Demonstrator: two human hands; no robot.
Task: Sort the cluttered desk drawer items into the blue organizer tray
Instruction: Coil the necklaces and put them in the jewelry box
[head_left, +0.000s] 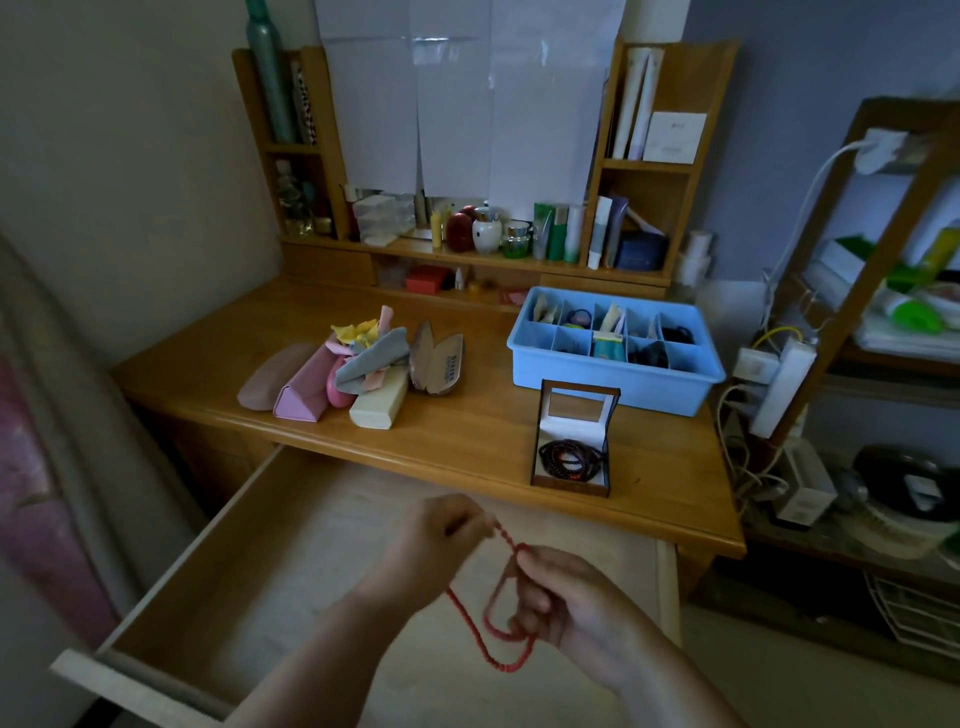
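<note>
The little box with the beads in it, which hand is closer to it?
Right. The right hand is almost straight below the open bead box, near the desk edge. The left hand is further to the left. Both hold the red bead string over the drawer.

Wooden desk (467, 415), as I see it: glasses cases (322, 395) topped with cloths (371, 345) at left; blue tray (613, 379) at right, compartments filled; open box (571, 441) of dark beads in front of tray.
</note>
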